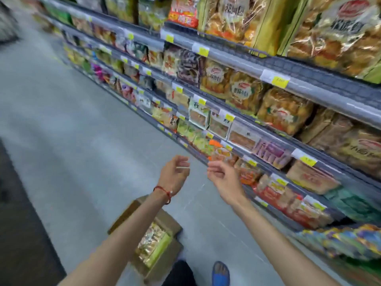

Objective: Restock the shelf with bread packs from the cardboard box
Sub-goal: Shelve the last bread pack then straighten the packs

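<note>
An open cardboard box (165, 220) stands on the floor below my arms, with yellow-green bread packs (153, 242) inside it. My left hand (175, 174) and my right hand (221, 176) are raised side by side in mid air above the floor, a little apart. Both have loosely curled fingers and hold nothing. The shelf (309, 87) runs along the right, its tiers filled with bread packs (284, 112). My right hand is just in front of the lower tiers, not touching any pack.
Grey floor (72, 120) stretches down the aisle to the left. A dark mat or edge (18, 223) lies at the far left. My foot in a blue shoe (221, 273) stands right of the box. Yellow price tags (279, 81) line the shelf fronts.
</note>
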A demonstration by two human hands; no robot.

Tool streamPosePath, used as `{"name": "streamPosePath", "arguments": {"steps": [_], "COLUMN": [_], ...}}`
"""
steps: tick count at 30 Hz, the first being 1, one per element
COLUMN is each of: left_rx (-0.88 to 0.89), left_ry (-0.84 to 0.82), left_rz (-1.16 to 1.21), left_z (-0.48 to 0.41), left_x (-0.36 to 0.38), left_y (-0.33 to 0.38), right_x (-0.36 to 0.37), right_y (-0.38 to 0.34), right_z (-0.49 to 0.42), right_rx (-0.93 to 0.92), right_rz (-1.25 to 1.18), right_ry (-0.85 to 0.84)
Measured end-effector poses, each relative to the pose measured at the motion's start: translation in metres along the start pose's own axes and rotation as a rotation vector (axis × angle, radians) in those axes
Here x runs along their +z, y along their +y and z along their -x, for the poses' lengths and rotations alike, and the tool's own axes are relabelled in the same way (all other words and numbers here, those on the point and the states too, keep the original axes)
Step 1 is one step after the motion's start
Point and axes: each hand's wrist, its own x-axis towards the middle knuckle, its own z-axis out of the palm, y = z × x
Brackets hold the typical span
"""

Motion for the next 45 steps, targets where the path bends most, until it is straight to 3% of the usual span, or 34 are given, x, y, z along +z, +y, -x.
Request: {"name": "streamPosePath", "arguments": {"steps": [11,18,23,35,45], "left_rx": [-0.278,-0.248,-0.288,-0.527,-0.71], "left_ry": [0.128,0.036,-0.035,-0.112,-0.263], "left_rz": [-0.025,-0.123,-0.203,-0.258,-0.399], "left_z": [0.083,0.093,0.087,0.013,-0.053], "left_x": [-0.132,-0.227,-0.268,-0.241,-0.189], "left_y": [-0.154,-0.224,-0.271,-0.384,-0.552], "right_x": [0.171,0.29,0.342,0.395,0.455], "right_y": [0.047,0.059,0.077,0.183,0.344], "right_z": [0.072,0.104,0.116,0.054,0.014], "right_rx": [0.238,0.419,0.491,0.741,0.938], "right_rz": [0.066,0.021,0.042,0.0,0.021], "right_ry": [-0.304,-0.233,-0.273,-0.239,-0.219]}}
